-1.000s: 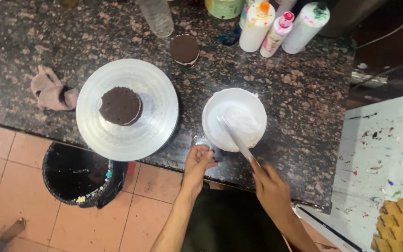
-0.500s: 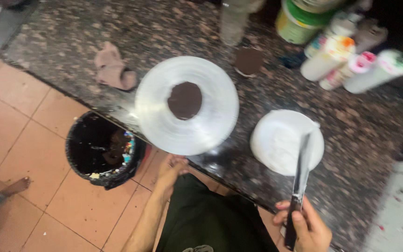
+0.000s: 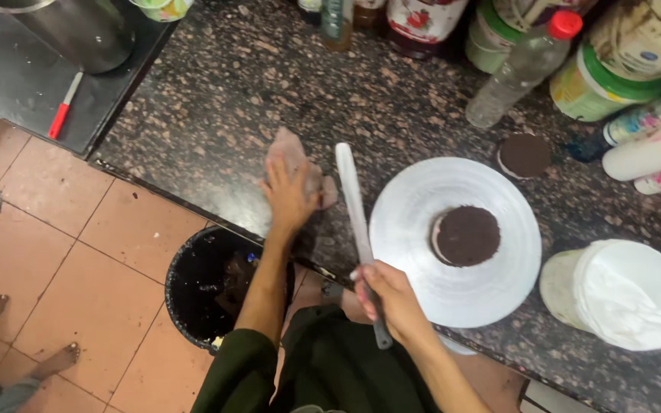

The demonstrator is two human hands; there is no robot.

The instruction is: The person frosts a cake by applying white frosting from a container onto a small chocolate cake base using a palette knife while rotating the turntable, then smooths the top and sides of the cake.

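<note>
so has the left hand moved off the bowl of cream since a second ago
Yes. The left hand has left the cream bowl and crossed past the turntable to the cloth on its far side.

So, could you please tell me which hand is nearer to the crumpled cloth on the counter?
Left. The left hand rests on the cloth; the right hand holds the spatula beside it.

Two dark cake rounds (image 3: 466, 235), one spatula (image 3: 353, 205), one cloth (image 3: 292, 157).
</note>
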